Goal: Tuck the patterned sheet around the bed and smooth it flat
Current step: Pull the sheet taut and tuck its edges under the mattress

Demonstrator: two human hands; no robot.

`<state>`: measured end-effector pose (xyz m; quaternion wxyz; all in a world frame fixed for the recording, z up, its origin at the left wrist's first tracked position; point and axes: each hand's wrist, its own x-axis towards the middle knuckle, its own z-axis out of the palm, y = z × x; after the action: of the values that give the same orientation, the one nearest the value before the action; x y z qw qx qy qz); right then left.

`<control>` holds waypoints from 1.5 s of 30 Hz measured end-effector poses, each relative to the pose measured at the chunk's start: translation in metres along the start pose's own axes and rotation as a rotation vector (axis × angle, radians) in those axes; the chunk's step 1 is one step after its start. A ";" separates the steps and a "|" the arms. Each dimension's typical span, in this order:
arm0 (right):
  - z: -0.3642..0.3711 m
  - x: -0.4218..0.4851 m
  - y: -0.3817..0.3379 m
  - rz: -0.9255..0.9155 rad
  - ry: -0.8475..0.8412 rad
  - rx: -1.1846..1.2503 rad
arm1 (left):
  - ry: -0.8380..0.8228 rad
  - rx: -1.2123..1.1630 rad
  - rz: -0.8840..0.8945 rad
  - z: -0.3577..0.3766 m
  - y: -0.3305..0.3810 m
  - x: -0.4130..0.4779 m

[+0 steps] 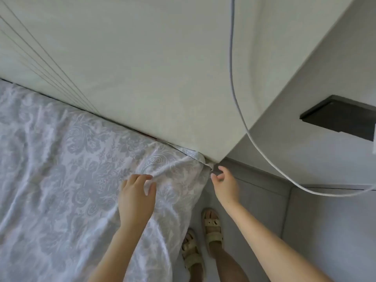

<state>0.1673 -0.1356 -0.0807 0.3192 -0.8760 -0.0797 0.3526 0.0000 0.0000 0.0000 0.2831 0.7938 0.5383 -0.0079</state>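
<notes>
Resting on the patterned sheet (pixel 81 159) near the bed (pixel 50 210) corner, the left grip (pixel 136 198) lies spread; the right grip (pixel 224 184) hangs loosely curled, empty, just beside that corner.

Soft matt cotton-like patterned sheet (pixel 67 169) with creases, smooth matt headboard (pixel 142 78), glossy white cable (pixel 232 78), matt black panel (pixel 341 119)
</notes>
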 end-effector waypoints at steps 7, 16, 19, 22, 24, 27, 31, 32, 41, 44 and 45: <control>0.033 0.038 0.019 0.036 0.068 -0.061 | 0.004 0.155 0.353 0.035 0.011 0.033; -0.066 -0.047 -0.021 -0.371 0.026 0.247 | 0.030 0.296 0.565 0.033 0.044 0.054; -0.088 -0.044 -0.042 -0.422 0.012 0.229 | -0.048 0.321 0.508 0.025 0.060 0.063; -0.104 -0.040 -0.049 -0.391 0.047 0.266 | -0.042 0.345 0.441 0.018 0.071 0.073; -0.111 -0.046 -0.047 -0.388 0.014 0.253 | -0.010 0.354 0.461 0.016 0.076 0.078; -0.117 -0.043 -0.033 -0.310 -0.047 0.032 | 0.126 0.204 0.468 0.014 0.089 0.081; -0.100 -0.008 0.005 -0.215 0.311 -0.354 | 0.090 -0.013 0.345 0.024 0.098 0.074; -0.090 0.001 0.013 -0.248 0.429 -0.427 | 0.039 -0.059 0.323 0.027 0.095 0.071; -0.028 0.023 0.028 -0.073 0.282 -0.748 | -0.127 0.032 0.295 0.025 0.017 0.031; -0.007 -0.008 0.017 -0.134 0.180 -0.509 | -0.012 0.115 0.178 0.027 -0.009 0.004; 0.005 -0.013 0.014 -0.100 0.065 -0.421 | -0.038 0.160 0.131 0.029 -0.018 -0.008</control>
<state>0.1533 -0.1487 -0.0842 0.1486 -0.9293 -0.1848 0.2833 -0.0100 -0.0159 -0.0298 0.2291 0.8470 0.4773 -0.0475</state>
